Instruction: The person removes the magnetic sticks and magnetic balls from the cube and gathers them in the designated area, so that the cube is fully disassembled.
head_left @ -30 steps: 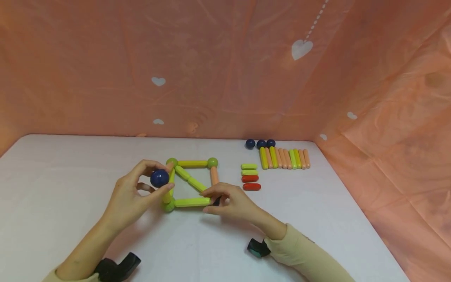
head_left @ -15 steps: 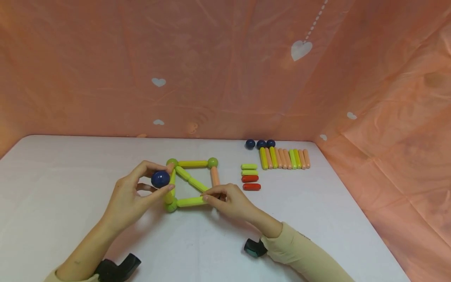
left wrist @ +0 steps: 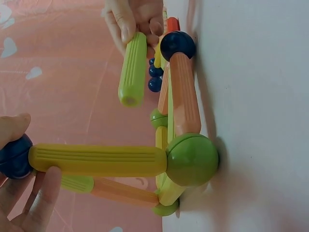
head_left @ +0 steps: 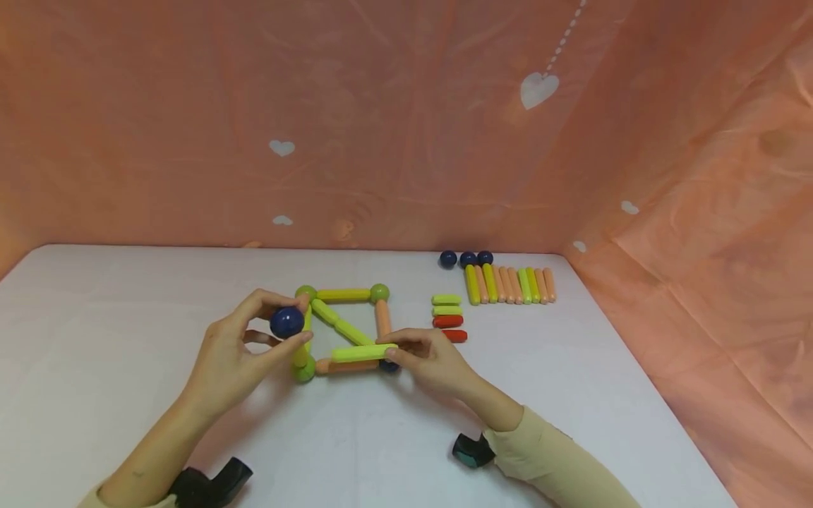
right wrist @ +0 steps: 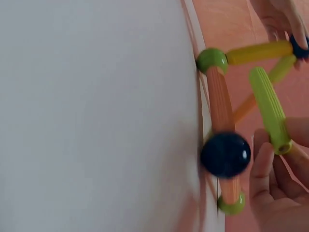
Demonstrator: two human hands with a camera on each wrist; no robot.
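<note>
My left hand point(head_left: 231, 353) grips a dark blue ball point(head_left: 287, 322) at the top of a yellow rod point(left wrist: 99, 159), which rises from a green ball point(left wrist: 192, 159) at the frame's near left corner. A second line of rods, light green and peach, slants up toward that blue ball. Pinched by one end in my right hand point(head_left: 432, 360) is a loose light green rod point(head_left: 363, 353). It hangs above the frame's peach near rod point(head_left: 336, 367), apart from it in the wrist views. Another dark blue ball point(right wrist: 225, 154) sits at the near right corner.
Right of the frame lie short light green rods point(head_left: 447, 300) and short red rods point(head_left: 448, 321). Farther back is a row of long rods point(head_left: 502, 284) in yellow, peach and green, with blue balls point(head_left: 448, 259) behind. An orange curtain point(head_left: 381, 127) borders the white table point(head_left: 159, 282).
My right hand has shifted slightly right with the light green rod, uncovering the peach near rod and the corner's blue ball. My left hand stays nearly still on its ball.
</note>
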